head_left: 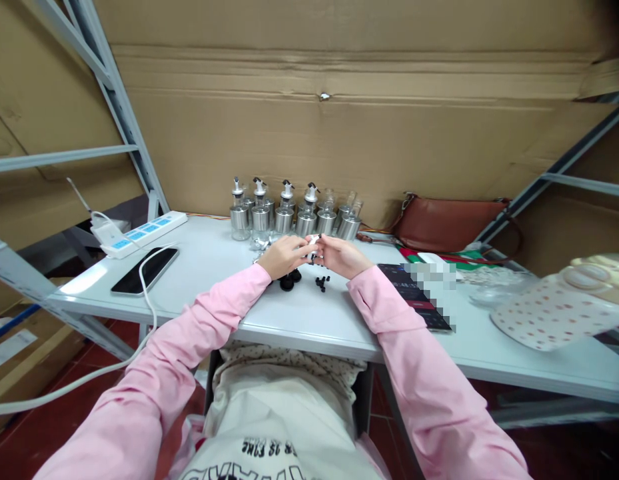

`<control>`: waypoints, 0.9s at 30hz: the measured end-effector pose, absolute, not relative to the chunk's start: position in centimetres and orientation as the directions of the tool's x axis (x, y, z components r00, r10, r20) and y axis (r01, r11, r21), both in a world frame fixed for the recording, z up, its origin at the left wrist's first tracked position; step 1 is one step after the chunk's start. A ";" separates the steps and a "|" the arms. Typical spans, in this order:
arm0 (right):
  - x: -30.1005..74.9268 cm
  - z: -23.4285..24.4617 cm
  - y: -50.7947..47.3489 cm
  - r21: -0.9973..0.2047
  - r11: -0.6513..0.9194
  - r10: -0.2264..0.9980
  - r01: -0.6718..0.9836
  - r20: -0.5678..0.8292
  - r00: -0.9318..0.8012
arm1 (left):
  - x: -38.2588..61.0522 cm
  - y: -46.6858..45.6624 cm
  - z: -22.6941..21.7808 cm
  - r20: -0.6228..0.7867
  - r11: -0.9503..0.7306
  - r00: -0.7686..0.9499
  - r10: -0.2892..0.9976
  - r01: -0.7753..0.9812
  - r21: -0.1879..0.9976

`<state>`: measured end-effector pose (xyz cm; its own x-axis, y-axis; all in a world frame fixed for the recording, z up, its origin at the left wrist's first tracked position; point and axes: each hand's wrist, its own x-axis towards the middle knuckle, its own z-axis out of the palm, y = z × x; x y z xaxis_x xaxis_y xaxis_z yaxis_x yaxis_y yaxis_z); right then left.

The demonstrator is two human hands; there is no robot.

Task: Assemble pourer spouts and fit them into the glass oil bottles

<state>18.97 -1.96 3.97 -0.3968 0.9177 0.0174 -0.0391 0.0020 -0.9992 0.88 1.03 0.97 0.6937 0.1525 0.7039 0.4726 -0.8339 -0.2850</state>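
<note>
Over the middle of the white table [299, 320], my left hand [285, 257] and my right hand [343, 256] meet, fingers closed around a small white-and-black pour spout [314, 240]. Fingers cover part of it. Below my left hand lie round black caps [287, 281]. A small cluster of black pieces [322, 283] sits below my right hand. Shiny silver pieces [260, 245] are partly hidden behind my left hand. Beyond them stand several glass bottles with metal sleeves [260, 219]; those at the left front carry similar white-and-black spouts, while those at the right have bare necks.
To the left are a power strip [144, 235], a phone [145, 271] and a white cable [148, 297] hanging over the edge. On the right lie a brown bag [452, 223], a dark screen showing digits [406, 288] and a dotted container [544, 312]. Cardboard [349, 133] walls the back.
</note>
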 end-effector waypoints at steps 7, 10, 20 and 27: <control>18.9 4.1 -2.2 -0.996 0.017 0.909 -0.085 0.051 -0.414 | 0.9 0.8 1.1 0.710 -0.835 0.689 0.148 0.472 -0.284; 18.7 4.0 -2.2 -0.985 -0.015 0.907 -0.172 0.059 -0.417 | 1.1 0.8 1.0 0.709 -0.842 0.692 0.138 0.459 -0.283; 18.9 4.3 -2.2 -0.968 -0.046 0.923 -0.246 0.053 -0.381 | 0.7 0.8 1.4 0.736 -0.889 0.650 0.190 0.431 -0.152; 19.2 4.0 -1.6 -0.924 0.002 0.924 -0.384 0.148 -0.352 | -0.3 1.1 1.9 0.692 -0.877 0.584 0.424 0.455 0.153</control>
